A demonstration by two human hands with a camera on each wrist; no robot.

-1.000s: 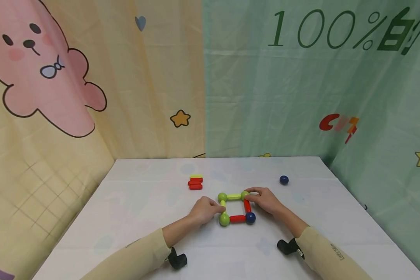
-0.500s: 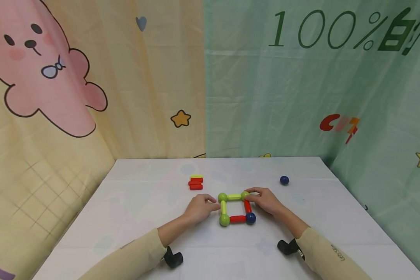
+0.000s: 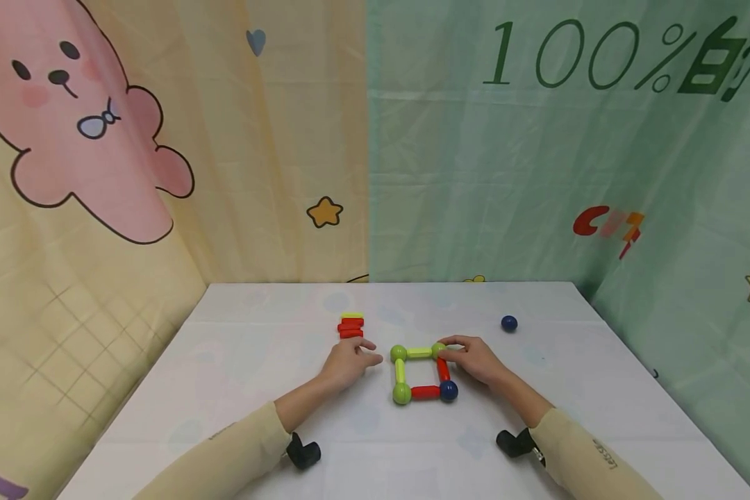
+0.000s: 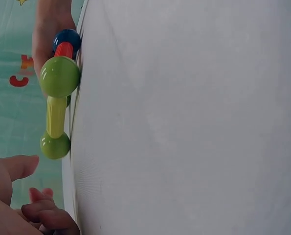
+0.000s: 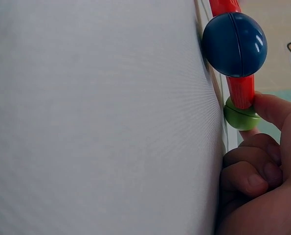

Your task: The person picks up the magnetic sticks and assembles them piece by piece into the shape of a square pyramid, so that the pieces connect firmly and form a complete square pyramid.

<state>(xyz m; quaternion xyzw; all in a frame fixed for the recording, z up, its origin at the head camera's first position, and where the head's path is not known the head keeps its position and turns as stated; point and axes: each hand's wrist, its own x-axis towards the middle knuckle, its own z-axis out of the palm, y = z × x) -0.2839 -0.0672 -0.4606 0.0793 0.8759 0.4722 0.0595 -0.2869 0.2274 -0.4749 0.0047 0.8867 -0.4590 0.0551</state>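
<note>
A square of toy balls and rods lies flat on the table. Its corners are a far-left green ball, a near-left green ball, a far-right green ball and a near-right blue ball. Two yellow-green rods and two red rods join them. My right hand pinches the far-right green ball between thumb and forefinger, its other fingers curled in the right wrist view. Left of the square, my left hand holds nothing; its thumb and forefinger are spread, close to the loose red rods.
A loose yellow-green rod lies at the far end of the red ones. One separate blue ball sits at the back right of the white table. Printed curtains hang around the table's back and sides.
My left hand has let go of the square's left rod and moved left and slightly away, toward the loose rods. The right hand and the square have stayed put.
</note>
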